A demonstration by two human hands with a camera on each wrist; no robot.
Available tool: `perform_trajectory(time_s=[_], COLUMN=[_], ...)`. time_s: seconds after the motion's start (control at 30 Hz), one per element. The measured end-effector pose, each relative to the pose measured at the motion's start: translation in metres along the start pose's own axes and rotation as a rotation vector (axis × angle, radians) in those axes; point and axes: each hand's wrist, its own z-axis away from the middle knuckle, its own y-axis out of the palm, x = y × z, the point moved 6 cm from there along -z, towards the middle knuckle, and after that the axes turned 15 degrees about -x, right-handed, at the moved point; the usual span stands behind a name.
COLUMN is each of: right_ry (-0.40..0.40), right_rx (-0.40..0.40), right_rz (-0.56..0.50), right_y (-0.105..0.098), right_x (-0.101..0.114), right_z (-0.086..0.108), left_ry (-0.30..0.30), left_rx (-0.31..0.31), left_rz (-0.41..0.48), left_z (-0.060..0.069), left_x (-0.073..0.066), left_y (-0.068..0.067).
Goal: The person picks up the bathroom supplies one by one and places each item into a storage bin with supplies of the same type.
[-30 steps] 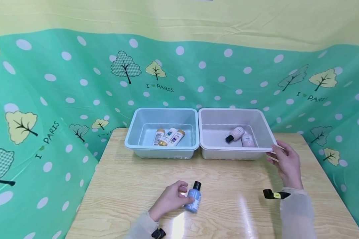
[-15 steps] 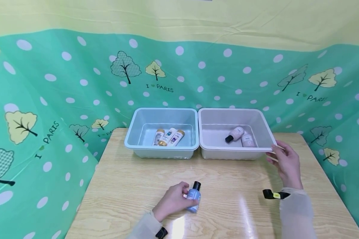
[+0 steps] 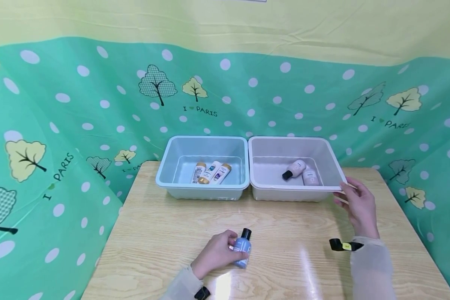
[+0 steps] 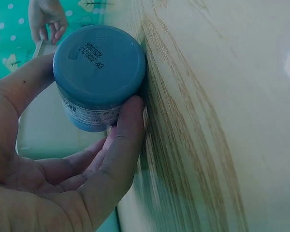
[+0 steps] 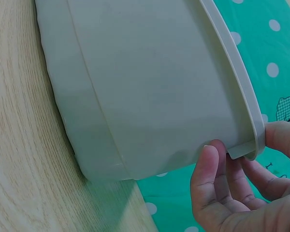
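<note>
A small blue bottle (image 3: pixel 241 246) with a black cap lies on the table, cap pointing away. My left hand (image 3: pixel 215 253) pinches it from the left side. Seen from the left wrist, the round base of the bottle (image 4: pixel 99 63) faces the camera, with thumb and finger on either side. At the front right corner of the pale grey bin (image 3: pixel 296 188), my right hand (image 3: pixel 360 206) grips the rim. The right wrist view shows the bin's outer wall (image 5: pixel 150 87), with the thumb and fingers of the right hand (image 5: pixel 251 193) around the lip.
To the left of the grey bin stands a light blue bin (image 3: pixel 202 186) with three white-and-gold tubes (image 3: pixel 211 171). Inside the grey bin lie two pale pink bottles (image 3: pixel 297 167), one with its black cap showing. A green dotted cloth (image 3: pixel 225 100) hangs behind the wooden table (image 3: pixel 153 233).
My left hand has moved slightly right, its fingers closing further round the blue bottle. The right hand stays at the bin's corner.
</note>
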Motion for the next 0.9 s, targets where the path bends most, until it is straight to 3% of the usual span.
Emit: perform_trajectory(time_s=[0.33, 0.57, 0.7, 0.9], right_ry=[-0.007, -0.013, -0.011, -0.009], right_rx=[0.001, 0.004, 0.004, 0.002], right_rz=[0.013, 0.011, 0.008, 0.011], right_y=[0.0, 0.0, 0.0, 0.0], right_x=[-0.001, 0.0, -0.001, -0.001], right_z=[0.0, 0.0, 0.0, -0.001], left_ry=[-0.033, -0.075, -0.127, -0.225], left_rx=[0.001, 0.01, 0.018, 0.034], left_rz=[0.046, 0.133, 0.221, 0.469], left_z=[-0.001, -0.004, -0.005, -0.01], left_x=[0.005, 0.015, 0.017, 0.012], left_y=[0.0, 0.0, 0.002, 0.004])
